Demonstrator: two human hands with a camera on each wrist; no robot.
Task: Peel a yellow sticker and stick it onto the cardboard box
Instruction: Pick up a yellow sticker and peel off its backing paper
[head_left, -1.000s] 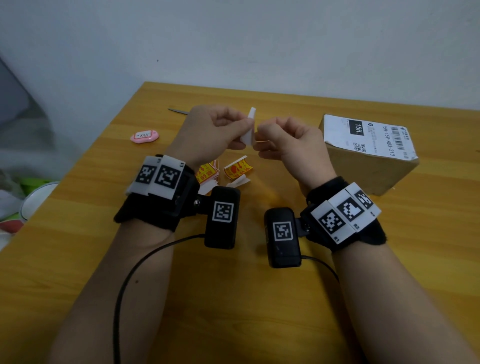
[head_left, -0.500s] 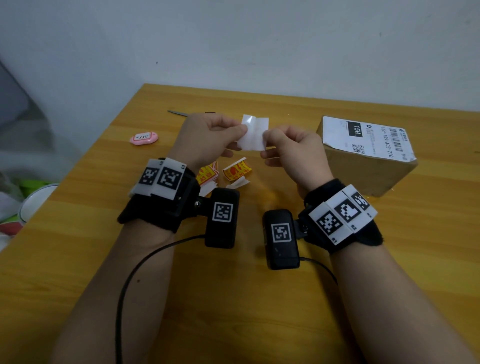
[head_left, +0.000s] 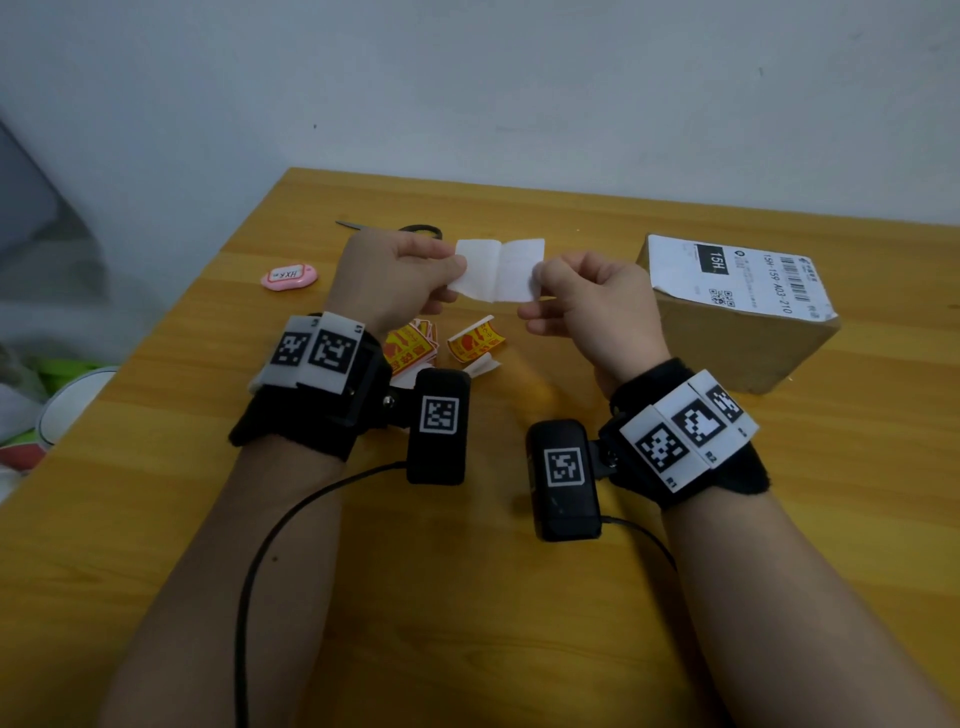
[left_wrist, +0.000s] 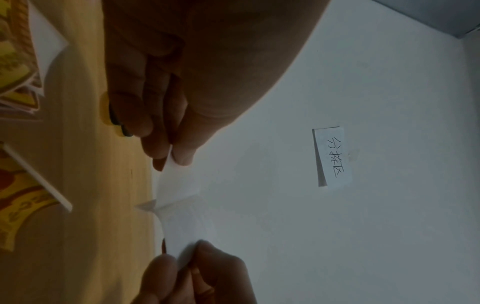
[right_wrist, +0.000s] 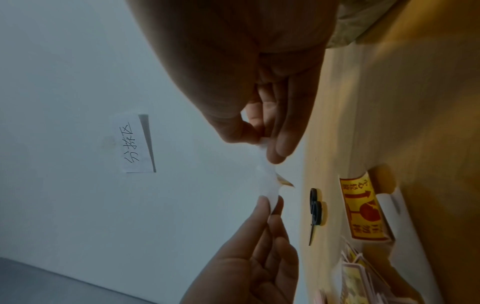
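Both hands were raised above the wooden table (head_left: 519, 597). Left hand (head_left: 395, 280) pinched the left edge of a white sheet (head_left: 498, 270), thumb against curled fingers; right hand (head_left: 587, 306) pinched its right edge likewise. The sheet showed only its white side, creased at mid-width. Loose yellow stickers (head_left: 475, 340) lay below the hands. Cardboard box (head_left: 737, 312) stood just right of the right hand. Scissors (right_wrist: 315, 209) lay beyond.

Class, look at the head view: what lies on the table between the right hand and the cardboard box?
Nothing: in the head view only bare table separates the right hand from the box.
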